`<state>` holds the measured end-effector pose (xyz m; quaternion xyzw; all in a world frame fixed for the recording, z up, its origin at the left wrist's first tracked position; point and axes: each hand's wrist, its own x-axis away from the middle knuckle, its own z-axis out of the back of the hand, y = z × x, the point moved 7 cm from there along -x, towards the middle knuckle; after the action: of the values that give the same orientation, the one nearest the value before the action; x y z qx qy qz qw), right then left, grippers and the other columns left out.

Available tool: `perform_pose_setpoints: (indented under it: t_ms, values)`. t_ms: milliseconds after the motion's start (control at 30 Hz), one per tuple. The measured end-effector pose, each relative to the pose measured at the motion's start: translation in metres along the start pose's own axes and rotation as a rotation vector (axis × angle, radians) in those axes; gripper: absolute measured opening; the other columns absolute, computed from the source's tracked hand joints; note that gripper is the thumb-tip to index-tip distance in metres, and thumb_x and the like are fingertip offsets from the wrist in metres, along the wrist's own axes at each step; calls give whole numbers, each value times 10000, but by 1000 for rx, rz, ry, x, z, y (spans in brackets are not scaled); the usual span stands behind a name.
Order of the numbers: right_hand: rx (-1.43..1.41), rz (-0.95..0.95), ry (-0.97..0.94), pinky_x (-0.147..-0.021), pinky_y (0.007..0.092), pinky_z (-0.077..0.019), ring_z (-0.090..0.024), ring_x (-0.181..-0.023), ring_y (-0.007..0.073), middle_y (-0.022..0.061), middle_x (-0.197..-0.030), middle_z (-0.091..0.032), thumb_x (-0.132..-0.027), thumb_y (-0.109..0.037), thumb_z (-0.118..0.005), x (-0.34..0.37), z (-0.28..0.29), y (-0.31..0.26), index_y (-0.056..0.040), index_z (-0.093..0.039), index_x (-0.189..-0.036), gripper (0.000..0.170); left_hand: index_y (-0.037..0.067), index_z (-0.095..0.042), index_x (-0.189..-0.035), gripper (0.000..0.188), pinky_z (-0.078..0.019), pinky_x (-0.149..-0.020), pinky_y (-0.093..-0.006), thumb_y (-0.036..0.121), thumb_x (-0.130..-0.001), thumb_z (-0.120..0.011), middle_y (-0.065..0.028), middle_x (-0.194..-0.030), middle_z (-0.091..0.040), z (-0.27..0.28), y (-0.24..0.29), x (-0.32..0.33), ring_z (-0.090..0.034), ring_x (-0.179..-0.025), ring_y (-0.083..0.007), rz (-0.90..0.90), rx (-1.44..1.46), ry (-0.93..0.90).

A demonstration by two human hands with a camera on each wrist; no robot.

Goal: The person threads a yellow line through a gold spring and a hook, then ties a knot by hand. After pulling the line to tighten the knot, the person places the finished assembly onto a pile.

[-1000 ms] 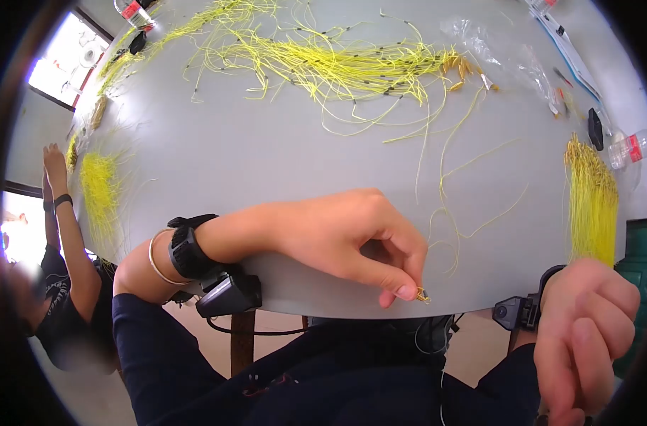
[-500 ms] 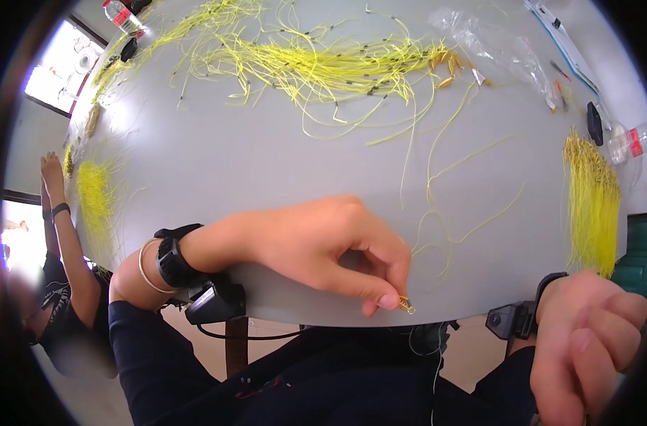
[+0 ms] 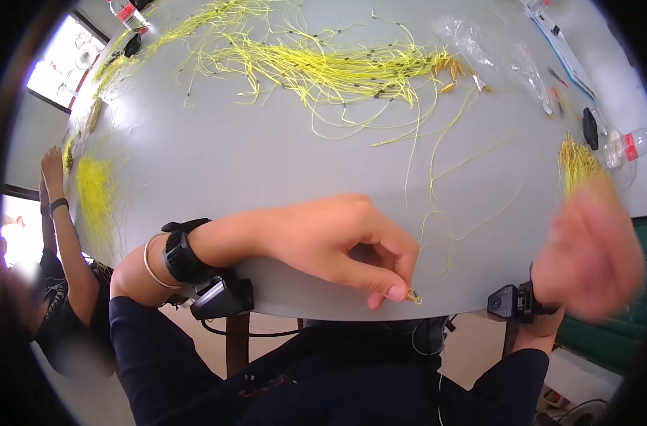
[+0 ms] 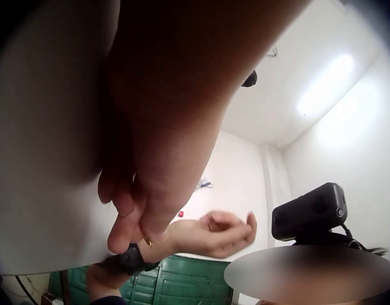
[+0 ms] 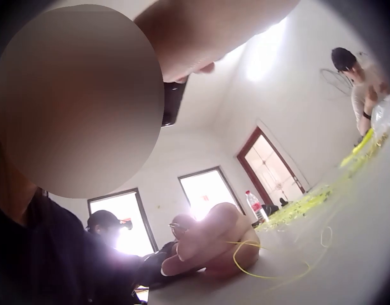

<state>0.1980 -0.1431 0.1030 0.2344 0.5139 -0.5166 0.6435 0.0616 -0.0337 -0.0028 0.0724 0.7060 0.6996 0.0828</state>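
Note:
My left hand [image 3: 341,245] is close over the near table edge, thumb and fingertips pinching a small gold-coloured metal piece [image 3: 414,297] with a dark bit on it. What kind of piece it is I cannot tell. A thin yellow line [image 5: 271,277] curves over the table from beside that hand in the right wrist view. My right hand [image 3: 589,248] is raised at the right and blurred; it overlaps a bundle of yellow lines with gold-coloured ends [image 3: 577,162]. In the left wrist view the right hand [image 4: 223,235] has loosely bent fingers and holds nothing visible.
A long tangle of yellow lines with dark beads [image 3: 323,67] spans the far table. Clear plastic bags [image 3: 465,39], a clipboard [image 3: 561,50] and a bottle [image 3: 630,145] lie right. Another yellow bundle [image 3: 95,195] lies left, near another person's arm [image 3: 71,241].
My right hand has risen from near my lap toward the yellow bundle at the right, its fingers loosening. My left hand keeps its pinch on the gold-coloured piece and has barely shifted.

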Motion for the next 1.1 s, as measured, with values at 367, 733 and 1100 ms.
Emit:
perform_pose_setpoints:
  t_ms: [367, 733, 1100]
  values:
    - [-251, 26, -707, -983, 387, -323, -422, -1143, 274, 84, -1127, -544, -778, -78, -590, 13, -167, 26, -87, -598, -1069, 291, 4, -616, -794, 155, -443, -598, -219, 147, -852, -601, -25, -674, -619, -3, 1, 2, -600, -635, -78, 75, -26, -26]
    - [-233, 63, -792, -973, 396, -338, -435, -1144, 289, 56, -1093, -583, -784, -91, -600, 16, -168, 25, -105, -603, -1068, 285, 0, -615, -806, 155, -452, -611, -221, 146, -857, -593, -30, -685, -621, -3, -1, 1, -609, -652, -84, 72, -16, -24]
    - [-1232, -437, -583, -1029, 460, -256, -475, -1145, 309, 125, -981, -609, -810, -77, -393, 3, -142, 28, 27, -600, -993, 295, -6, -606, -817, 158, -463, -623, -234, 145, -861, -590, -39, -714, -610, -2, -1, 1, -618, -663, -101, 40, 10, 2]
